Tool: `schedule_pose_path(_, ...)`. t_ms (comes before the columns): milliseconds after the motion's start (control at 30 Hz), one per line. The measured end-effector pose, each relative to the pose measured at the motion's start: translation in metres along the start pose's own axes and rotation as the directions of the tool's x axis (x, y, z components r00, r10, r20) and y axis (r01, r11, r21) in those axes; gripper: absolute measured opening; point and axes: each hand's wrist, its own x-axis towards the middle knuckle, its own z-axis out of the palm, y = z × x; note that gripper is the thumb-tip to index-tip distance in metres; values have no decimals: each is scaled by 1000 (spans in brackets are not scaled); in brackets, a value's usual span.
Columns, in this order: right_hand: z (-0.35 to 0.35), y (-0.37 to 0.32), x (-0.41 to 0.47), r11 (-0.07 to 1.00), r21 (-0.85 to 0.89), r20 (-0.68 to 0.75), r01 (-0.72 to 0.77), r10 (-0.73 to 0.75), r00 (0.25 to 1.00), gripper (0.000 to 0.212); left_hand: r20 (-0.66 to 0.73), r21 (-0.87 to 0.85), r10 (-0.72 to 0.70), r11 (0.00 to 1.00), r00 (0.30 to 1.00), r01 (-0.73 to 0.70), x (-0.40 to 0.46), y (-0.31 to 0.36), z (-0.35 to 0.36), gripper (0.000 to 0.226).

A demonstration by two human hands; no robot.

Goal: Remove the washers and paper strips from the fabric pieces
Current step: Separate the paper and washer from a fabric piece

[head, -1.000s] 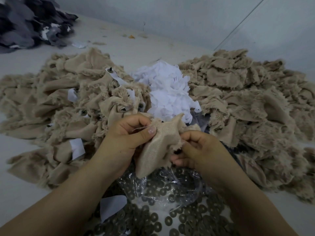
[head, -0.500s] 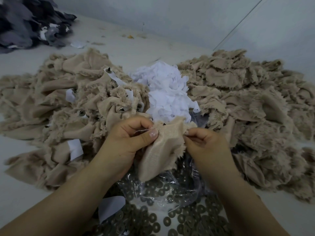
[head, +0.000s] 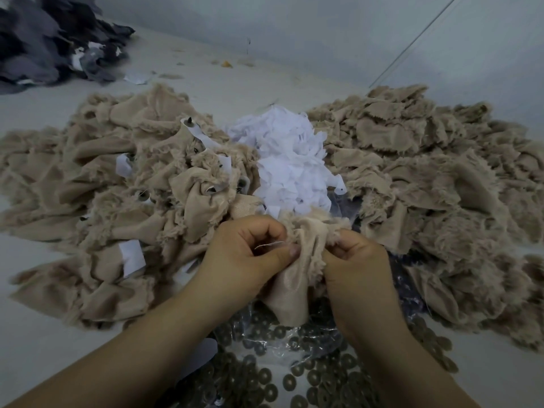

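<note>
A: What did the hands have?

B: The left hand [head: 250, 254] pinched the top edge of one beige fabric piece [head: 297, 278] under its thumb, a pale thread [head: 269, 245] lying across its fingers. The right hand [head: 357, 260] gripped the opposite edge, fingers curled.

A: And how did the piece lie?

B: Between the two hands, touching both, its long axis hanging down toward the person. Neither hand was nearer. Any washer or strip in it was hidden.

A: Around that piece?

B: Beyond it, one white paper heap [head: 290, 163]. To its left, a fabric pile [head: 112, 184] with at least four paper strips [head: 132, 257] showing; to its right, a second pile [head: 435, 172] without any. Below it, loose washers [head: 294, 381], too many to count, and clear plastic [head: 282, 340].
</note>
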Motion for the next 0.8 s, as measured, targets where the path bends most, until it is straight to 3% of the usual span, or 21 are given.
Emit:
schedule_pose_path(233, -1, -2, -1, 1000, 20, 29, -22, 21, 999, 17, -67, -19, -21, 1000, 998, 20, -3, 5, 4, 12)
schedule_pose_path(467, -6, 3, 3, 936, 225, 192, -269, 228, 954, 17, -58, 2, -33, 999, 998, 33, -3, 3, 1, 22)
schedule_pose_path(567, -9, 0, 4, 911, 261, 201, -319, 272, 941, 43, -52, 55, -9, 998, 999, 12, -2, 3, -1, 24)
schedule_pose_path(633, -7, -4, 2, 951, 173, 190, -256, 222, 956, 55, -41, 82, 9, 997, 999, -6, -2, 3, -1, 23)
schedule_pose_path(733, -4, -4, -1, 991, -66, 118, -120, 128, 985, 36, -15, 102, 43, 994, 999, -42, -3, 4, 2, 17)
schedule_pose_path(800, -4, 0, 0, 991, 16, 105, -136, 133, 985, 21, -30, 66, 19, 998, 999, -17, -3, 4, 3, 14)
